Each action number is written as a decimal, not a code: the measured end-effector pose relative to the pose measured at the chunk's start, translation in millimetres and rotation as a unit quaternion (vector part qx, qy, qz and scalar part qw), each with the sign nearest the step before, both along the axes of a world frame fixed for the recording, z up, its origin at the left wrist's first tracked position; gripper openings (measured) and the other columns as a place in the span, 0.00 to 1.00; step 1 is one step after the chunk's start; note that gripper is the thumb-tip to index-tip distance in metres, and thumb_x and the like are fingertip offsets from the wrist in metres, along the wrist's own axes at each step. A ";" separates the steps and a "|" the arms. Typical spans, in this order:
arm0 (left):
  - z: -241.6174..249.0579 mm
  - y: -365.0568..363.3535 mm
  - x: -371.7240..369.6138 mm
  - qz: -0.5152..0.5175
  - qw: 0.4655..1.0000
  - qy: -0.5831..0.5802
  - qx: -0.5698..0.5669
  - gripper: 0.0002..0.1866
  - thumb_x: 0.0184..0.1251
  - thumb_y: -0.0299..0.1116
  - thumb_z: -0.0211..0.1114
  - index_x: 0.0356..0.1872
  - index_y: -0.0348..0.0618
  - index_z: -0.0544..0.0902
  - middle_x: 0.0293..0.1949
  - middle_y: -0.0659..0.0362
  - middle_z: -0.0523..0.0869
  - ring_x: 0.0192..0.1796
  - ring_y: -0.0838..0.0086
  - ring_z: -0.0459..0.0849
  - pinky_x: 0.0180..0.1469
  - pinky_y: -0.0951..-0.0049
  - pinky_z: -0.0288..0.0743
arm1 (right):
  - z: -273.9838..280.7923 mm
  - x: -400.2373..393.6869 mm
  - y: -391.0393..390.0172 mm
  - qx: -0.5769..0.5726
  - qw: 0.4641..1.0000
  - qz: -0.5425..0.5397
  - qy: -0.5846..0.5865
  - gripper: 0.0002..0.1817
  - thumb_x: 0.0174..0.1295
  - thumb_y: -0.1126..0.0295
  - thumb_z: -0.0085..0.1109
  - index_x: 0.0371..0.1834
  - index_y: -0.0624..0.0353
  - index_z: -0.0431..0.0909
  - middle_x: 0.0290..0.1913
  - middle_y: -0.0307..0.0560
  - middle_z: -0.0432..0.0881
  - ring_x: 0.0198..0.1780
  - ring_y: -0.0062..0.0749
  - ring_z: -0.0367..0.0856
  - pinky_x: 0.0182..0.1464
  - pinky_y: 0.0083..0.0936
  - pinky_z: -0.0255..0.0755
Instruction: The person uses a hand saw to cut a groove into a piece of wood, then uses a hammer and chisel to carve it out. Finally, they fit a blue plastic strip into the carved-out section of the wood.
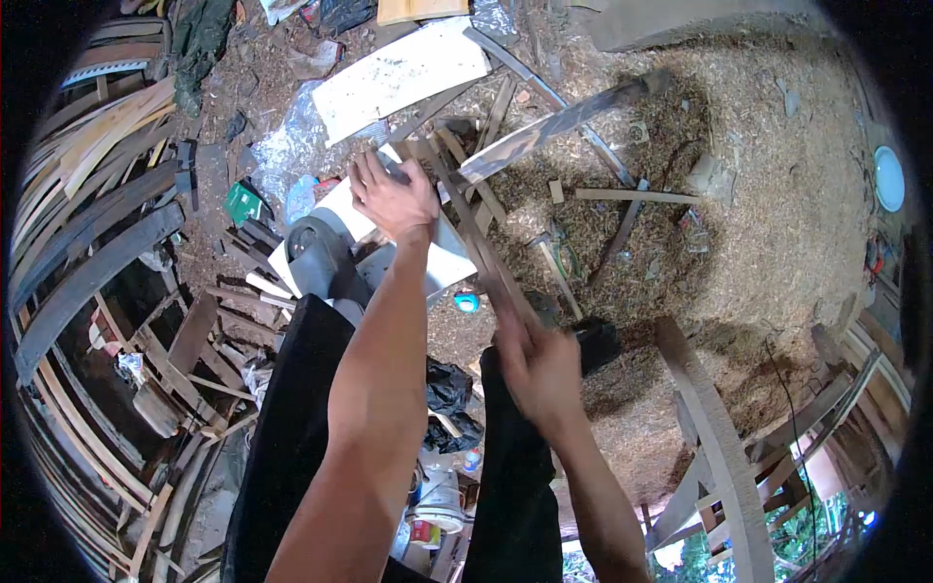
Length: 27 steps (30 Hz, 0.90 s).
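Note:
My right hand (536, 374), smeared by motion, is closed around the near end of a long brownish blade, which looks like a hand saw (484, 257). The blade slants up and away, crossing close to the near end of a wooden plank (554, 136). My left hand (397, 196) bears down just left of the blade, its fingers curled over that end of the plank; the exact contact is partly hidden. White board (449, 255) lies beneath this hand. A grey rounded object (319, 251) sits beside my left forearm.
Sawdust covers the ground (777, 214). Stacked timber strips (97, 214) line the left side. A white sheet (403, 80) lies ahead, near wood offcuts. A blue tape roll (467, 302) is between my legs, and a curved beam (714, 447) stands at right.

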State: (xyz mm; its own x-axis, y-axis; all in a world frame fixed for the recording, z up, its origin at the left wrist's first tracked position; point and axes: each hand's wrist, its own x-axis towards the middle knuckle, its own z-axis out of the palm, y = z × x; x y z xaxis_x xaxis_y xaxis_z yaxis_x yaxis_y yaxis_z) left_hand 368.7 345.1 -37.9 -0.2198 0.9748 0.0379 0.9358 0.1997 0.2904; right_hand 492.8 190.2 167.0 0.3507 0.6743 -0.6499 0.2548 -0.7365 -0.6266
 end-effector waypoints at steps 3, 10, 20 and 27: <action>-2.7 1.1 -1.7 -0.007 1.000 0.008 0.014 0.31 0.58 0.42 0.54 0.62 0.34 0.74 0.65 0.47 0.75 0.72 0.53 0.63 0.70 0.49 0.55 | 23.4 12.7 -49.8 -0.010 0.999 0.035 0.005 0.18 0.68 0.63 0.54 0.46 0.70 0.82 0.17 0.60 0.76 0.21 0.34 0.83 0.25 0.31 0.70; -2.0 0.1 -2.7 -0.012 1.000 0.011 0.007 0.32 0.58 0.42 0.55 0.62 0.34 0.74 0.64 0.46 0.76 0.71 0.52 0.64 0.70 0.49 0.55 | -98.7 -22.5 63.4 0.039 0.998 0.027 -0.043 0.32 0.63 0.43 0.56 0.19 0.67 0.81 0.26 0.70 0.81 0.29 0.64 0.83 0.35 0.50 0.78; 1.8 1.9 -2.2 -0.006 1.000 -0.004 0.018 0.32 0.57 0.41 0.55 0.63 0.34 0.73 0.64 0.46 0.75 0.71 0.51 0.65 0.70 0.48 0.54 | 31.1 21.7 -82.4 -0.010 0.997 0.073 0.004 0.15 0.67 0.65 0.56 0.47 0.65 0.83 0.16 0.57 0.75 0.19 0.33 0.82 0.23 0.33 0.70; 0.3 -1.7 -0.1 -0.009 1.000 0.011 0.019 0.31 0.57 0.41 0.54 0.63 0.34 0.73 0.64 0.47 0.76 0.71 0.52 0.65 0.70 0.48 0.54 | -69.3 -15.9 45.7 0.055 0.997 0.028 -0.054 0.24 0.65 0.52 0.57 0.25 0.66 0.82 0.29 0.66 0.82 0.30 0.57 0.84 0.36 0.45 0.79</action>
State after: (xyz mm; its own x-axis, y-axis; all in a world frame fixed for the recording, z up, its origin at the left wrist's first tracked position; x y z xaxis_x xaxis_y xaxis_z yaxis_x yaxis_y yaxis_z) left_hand 368.6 343.4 -37.5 -0.2006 0.9764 0.0805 0.9454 0.1714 0.2772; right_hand 476.9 235.9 97.7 0.3734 0.7605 -0.5312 0.3642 -0.6468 -0.6701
